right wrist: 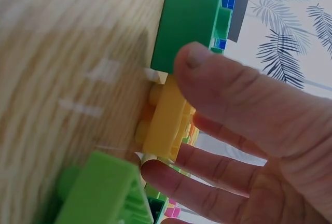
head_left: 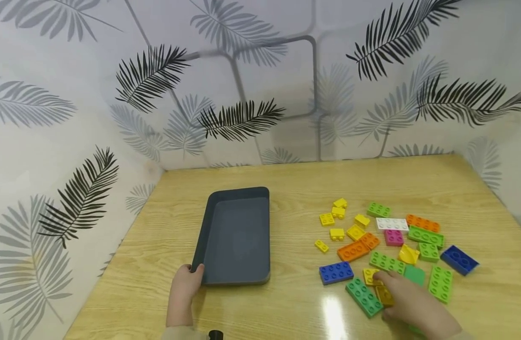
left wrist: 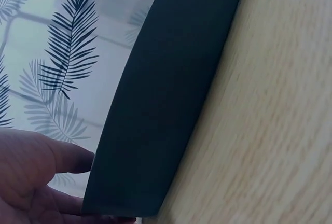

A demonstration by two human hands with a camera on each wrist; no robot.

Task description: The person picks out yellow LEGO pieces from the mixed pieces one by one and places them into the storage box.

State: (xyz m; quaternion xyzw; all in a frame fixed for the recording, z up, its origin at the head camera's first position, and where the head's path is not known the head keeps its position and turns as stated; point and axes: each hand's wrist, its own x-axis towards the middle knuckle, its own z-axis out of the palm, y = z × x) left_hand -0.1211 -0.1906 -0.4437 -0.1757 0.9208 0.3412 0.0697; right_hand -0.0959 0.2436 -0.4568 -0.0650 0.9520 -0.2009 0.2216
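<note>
The dark grey tray lies on the left part of the table. My left hand grips its near left corner, thumb at the rim; the left wrist view shows that hand beside the tray's long outer wall. My right hand is among the toy bricks, with a yellow brick between thumb and fingers. In the right wrist view this yellow brick sits studs down, the thumb overlapping one end. A dark green brick and a studded yellow brick lie close by.
Blue bricks, orange bricks, a white brick, a pink brick and several green and yellow ones are scattered over the right side. A leaf-patterned curtain borders the table. A small black object shows at the bottom edge.
</note>
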